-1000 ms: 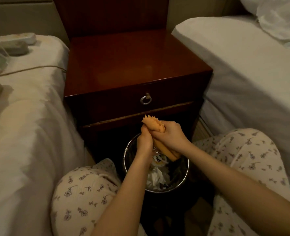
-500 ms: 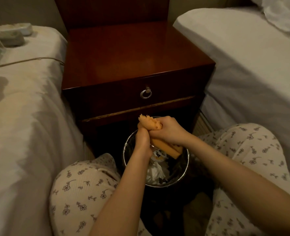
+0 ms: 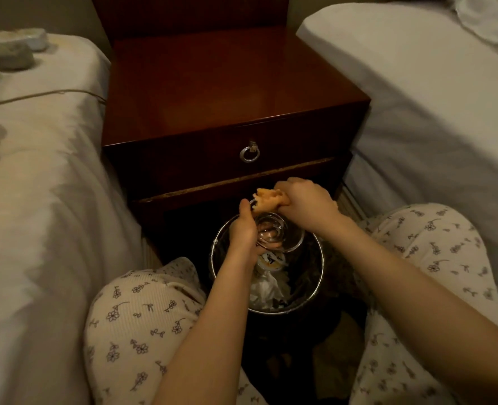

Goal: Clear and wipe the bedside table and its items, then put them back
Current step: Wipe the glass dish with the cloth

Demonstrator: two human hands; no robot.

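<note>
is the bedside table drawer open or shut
Shut: the drawer front sits flush in the bedside table, ring handle hanging down.

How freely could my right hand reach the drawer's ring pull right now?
Probably yes: nothing lies between the right hand and the ring pull, though it grips an orange cloth.

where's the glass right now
In the head view, centre frame, the glass is gripped in the left hand over the waste bin, just below the orange cloth in the right hand.
</note>
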